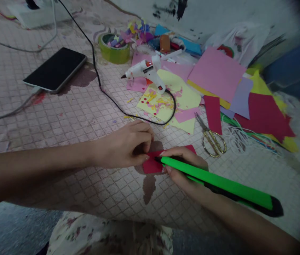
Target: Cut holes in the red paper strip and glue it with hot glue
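A small red sheet (150, 165) lies on the patterned cloth near the table's front edge. My right hand (184, 164) is closed around the front part of a long green tool (219, 180) with black ends. Its dark tip rests at the red sheet, and its body slants back over my right forearm. On the left side of the sheet is my left hand (128, 145), with curled fingers and the lowest fingertip at the sheet's edge; whether it grips anything is hidden.
Gold-handled scissors (212, 140) lie right of the hands. Behind are a white glue gun (150, 71) with a black cord, paper scraps, colored sheets (216, 72) and green tape (114, 51). A phone (56, 69) with a cable lies left.
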The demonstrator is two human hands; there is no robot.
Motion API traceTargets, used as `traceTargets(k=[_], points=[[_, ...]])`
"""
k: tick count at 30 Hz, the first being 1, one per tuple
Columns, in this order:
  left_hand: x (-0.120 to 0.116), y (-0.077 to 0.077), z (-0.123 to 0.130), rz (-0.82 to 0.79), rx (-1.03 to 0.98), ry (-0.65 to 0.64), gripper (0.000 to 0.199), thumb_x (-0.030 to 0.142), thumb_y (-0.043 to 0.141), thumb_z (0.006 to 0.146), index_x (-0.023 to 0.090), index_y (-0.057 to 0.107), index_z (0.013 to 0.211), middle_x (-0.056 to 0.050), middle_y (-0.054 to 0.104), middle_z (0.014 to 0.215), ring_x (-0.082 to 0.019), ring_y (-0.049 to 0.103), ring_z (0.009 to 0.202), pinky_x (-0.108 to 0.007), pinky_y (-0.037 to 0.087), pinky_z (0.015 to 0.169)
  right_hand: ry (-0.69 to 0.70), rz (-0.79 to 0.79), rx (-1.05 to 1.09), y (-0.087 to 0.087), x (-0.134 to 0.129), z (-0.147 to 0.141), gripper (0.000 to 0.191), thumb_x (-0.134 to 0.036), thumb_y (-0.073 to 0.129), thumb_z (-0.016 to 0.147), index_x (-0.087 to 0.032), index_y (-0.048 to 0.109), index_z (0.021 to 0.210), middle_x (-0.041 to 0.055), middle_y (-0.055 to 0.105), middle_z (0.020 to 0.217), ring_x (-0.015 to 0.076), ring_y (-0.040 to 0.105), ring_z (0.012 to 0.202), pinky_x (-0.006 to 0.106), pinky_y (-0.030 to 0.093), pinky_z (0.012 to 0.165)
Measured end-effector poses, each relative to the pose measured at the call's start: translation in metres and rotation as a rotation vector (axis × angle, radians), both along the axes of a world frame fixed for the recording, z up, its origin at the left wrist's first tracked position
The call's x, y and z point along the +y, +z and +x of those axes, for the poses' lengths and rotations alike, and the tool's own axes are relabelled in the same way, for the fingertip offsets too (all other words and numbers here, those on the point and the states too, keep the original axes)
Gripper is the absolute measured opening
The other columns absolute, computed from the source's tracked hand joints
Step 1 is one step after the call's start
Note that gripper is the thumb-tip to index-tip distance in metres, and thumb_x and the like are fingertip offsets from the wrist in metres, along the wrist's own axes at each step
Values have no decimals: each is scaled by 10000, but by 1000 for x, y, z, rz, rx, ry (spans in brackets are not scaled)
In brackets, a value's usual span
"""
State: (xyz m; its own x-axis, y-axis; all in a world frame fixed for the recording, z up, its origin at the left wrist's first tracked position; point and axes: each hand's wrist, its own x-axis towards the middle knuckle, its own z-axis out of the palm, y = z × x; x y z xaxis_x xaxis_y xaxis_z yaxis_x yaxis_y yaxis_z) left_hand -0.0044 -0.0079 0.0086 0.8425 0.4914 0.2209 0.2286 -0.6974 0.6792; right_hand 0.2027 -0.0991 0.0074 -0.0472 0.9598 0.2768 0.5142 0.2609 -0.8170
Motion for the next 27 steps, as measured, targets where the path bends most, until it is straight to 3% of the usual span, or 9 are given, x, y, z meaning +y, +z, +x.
traceTargets(k=[4,7,15,19,23,27], points=[[10,0,-4,-8,38,-134,189,266,698,865,219,649,1042,-69,598,1142,-232,536,1096,-390,389,998,10,-40,-32,3,0,1,177,-119,635,753,-256,717,829,3,789,785,173,731,647,274,578,589],[12,-1,-4,-14,36,-155,152,266,681,888,232,663,1035,-70,585,1178,-235,524,1134,-389,369,1019,-18,-10,-11,2,-2,1,197,-115,618,746,-263,709,840,-8,781,768,163,713,604,273,566,566],[10,-2,-3,12,45,-129,209,223,723,832,231,672,1034,-61,588,1156,-240,513,1128,-390,359,1013,116,-19,-68,13,-3,2,256,-94,583,735,-252,706,895,-2,781,801,160,729,638,256,573,555],[10,-2,-2,6,57,-127,224,208,731,813,240,673,1028,-55,589,1153,-238,513,1119,-388,364,1008,94,-41,-72,5,-5,3,287,-78,594,739,-276,695,920,-22,785,832,161,723,640,279,578,586],[10,-3,-2,3,52,-124,234,215,730,822,245,675,1048,-57,587,1154,-236,513,1121,-386,367,1008,103,-50,-77,-4,-8,5,337,-57,612,734,-292,689,962,-24,788,903,180,744,756,292,589,641],[10,-4,-2,-1,41,-131,219,226,730,830,233,680,1043,-66,582,1150,-239,515,1122,-388,369,1012,105,-42,-79,-4,-7,4,360,-35,602,721,-295,684,957,-32,779,872,170,734,730,278,581,621]])
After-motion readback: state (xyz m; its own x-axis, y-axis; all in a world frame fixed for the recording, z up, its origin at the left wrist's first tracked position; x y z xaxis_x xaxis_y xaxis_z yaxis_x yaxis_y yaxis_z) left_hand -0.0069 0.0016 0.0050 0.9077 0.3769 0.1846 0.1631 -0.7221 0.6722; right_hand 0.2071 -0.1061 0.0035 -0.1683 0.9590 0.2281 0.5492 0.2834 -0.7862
